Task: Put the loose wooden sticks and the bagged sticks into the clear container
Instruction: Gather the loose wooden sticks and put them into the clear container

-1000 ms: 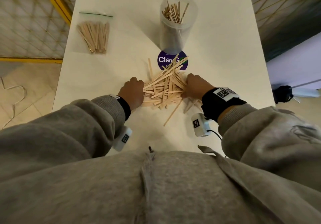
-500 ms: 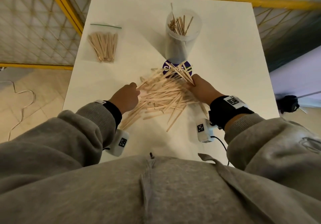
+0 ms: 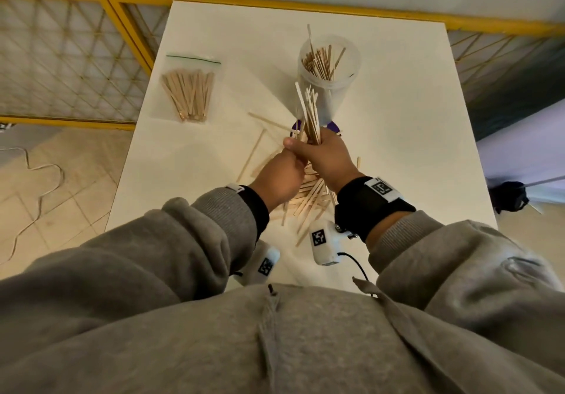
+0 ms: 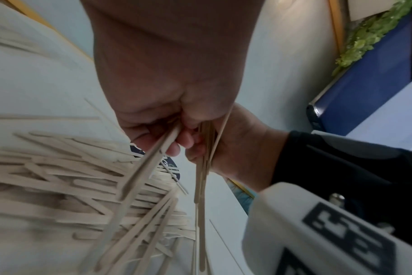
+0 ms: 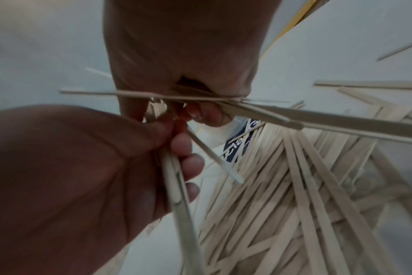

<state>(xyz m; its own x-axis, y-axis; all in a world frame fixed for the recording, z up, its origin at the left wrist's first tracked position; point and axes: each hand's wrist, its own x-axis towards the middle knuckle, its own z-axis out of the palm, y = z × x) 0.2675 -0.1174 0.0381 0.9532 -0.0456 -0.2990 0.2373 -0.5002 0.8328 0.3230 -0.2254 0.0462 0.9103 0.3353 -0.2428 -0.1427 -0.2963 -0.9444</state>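
Note:
Both hands are raised together over the white table (image 3: pixel 397 112), gripping one upright bundle of wooden sticks (image 3: pixel 309 112). My right hand (image 3: pixel 325 156) wraps the bundle from the right and my left hand (image 3: pixel 279 179) grips it lower on the left. The left wrist view shows my left hand's fingers (image 4: pixel 153 134) curled round sticks (image 4: pixel 151 167). The right wrist view shows the right hand's fingers (image 5: pixel 207 113) curled round sticks (image 5: pixel 294 119). A pile of loose sticks (image 3: pixel 308 198) lies below the hands. The clear container (image 3: pixel 328 72), holding several sticks, stands just beyond the bundle. The bagged sticks (image 3: pixel 189 94) lie at the far left.
A round purple sticker (image 3: pixel 334 125) on the table is mostly hidden by the hands. Single sticks (image 3: pixel 253 155) lie scattered left of the pile. A yellow mesh fence (image 3: pixel 76 66) borders the table's left and far sides. A cable (image 3: pixel 39 173) lies on the floor.
Both hands have come together from either side of the pile and lifted a bundle of sticks upright toward the container. The pile left on the table is smaller and more scattered.

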